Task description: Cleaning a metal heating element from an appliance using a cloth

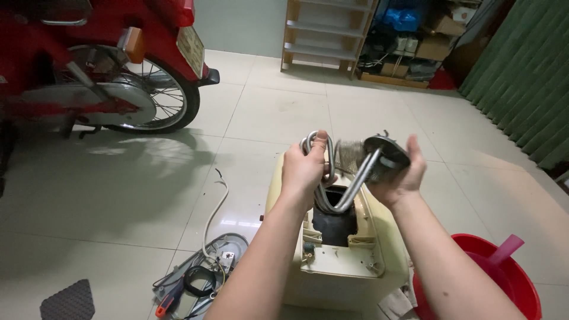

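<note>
Both hands hold one metal heating element (349, 172) up in the air over a cream-coloured appliance casing (361, 249) that stands on the tiled floor (278, 112). Left hand (303, 169) is curled shut around the looped end of the tubing, its thumb pointing up along the coils, so the bent tubes run from its palm off to the right. Right hand (403, 175) is closed under and behind the round metal flange (386, 155) at the other end, fingers wrapped up its far side, with the disc tilted towards the camera. Between the two hands sits a patch of grey, scaly crust on the tubes. The element hangs just above the dark opening in the top of the casing, apart from it.

On the floor by the casing's left edge lies a grey cover plate (204, 272) with a white cable (214, 213), a black coil of wire and an orange-handled screwdriver (168, 302). A red basin (510, 278) with a pink handle in it stands by the casing's right corner. A red motorbike (95, 65) is parked at the upper left, and wooden shelves (326, 35) stand against the far wall.
</note>
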